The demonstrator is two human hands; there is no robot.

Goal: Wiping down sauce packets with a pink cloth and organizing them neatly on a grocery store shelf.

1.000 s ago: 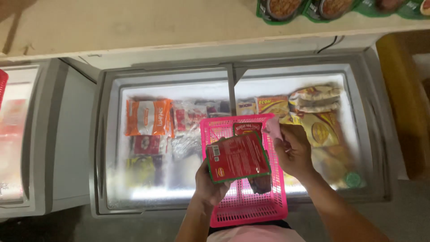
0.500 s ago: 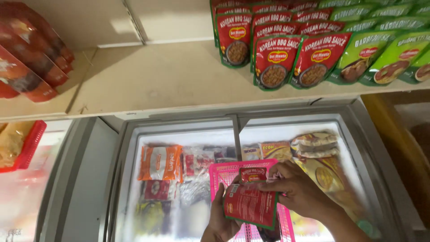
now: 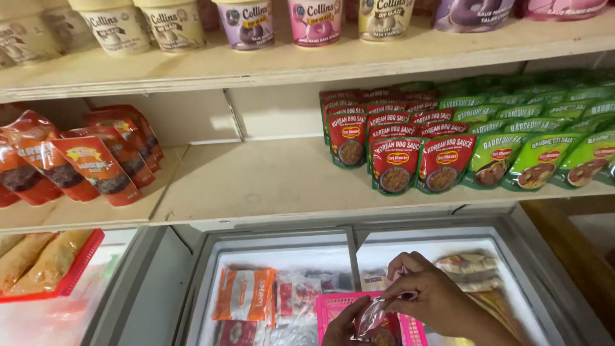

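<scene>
Both hands, the right hand [image 3: 435, 298] above and the left hand [image 3: 343, 327] below, pinch a clear-topped red frozen-food packet [image 3: 373, 320] over the pink plastic basket [image 3: 333, 311] resting on the glass-lidded chest freezer [image 3: 282, 247]; such a light fingertip grip may let the slick packet slip.

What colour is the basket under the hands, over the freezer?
Bright pink, a slotted plastic basket; the head view shows it best.

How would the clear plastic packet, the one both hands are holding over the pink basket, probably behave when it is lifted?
The packet probably feels floppy: its clear film creases between the right hand and the left hand. The glossy film may be slippery, more so coming from the chest freezer. It seems light, since fingers pinch it by the top edge.
</scene>
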